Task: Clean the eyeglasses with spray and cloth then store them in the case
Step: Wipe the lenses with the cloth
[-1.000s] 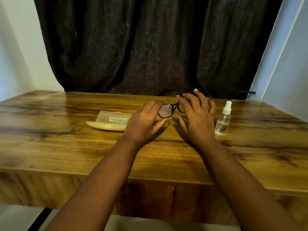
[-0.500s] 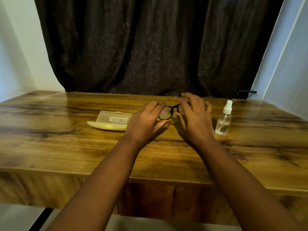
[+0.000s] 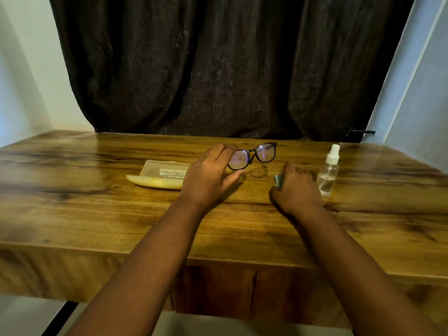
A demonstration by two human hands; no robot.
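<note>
- A dark curtain (image 3: 218,64) hangs behind the wooden counter (image 3: 97,214).
- Your left hand (image 3: 208,177) holds the eyeglasses (image 3: 253,156) by one end, raised above the counter.
- Your right hand (image 3: 294,187) curls its fingers round a small greenish cloth (image 3: 278,181), beside the spray bottle (image 3: 328,172).
- The case (image 3: 160,175) lies open, left of your left hand.

Both bare forearms reach forward. The left hand (image 3: 211,174) pinches black-framed eyeglasses (image 3: 253,155) at their left end, fingers extended. The right hand (image 3: 297,187) is curled around a small teal cloth (image 3: 278,181).
</note>
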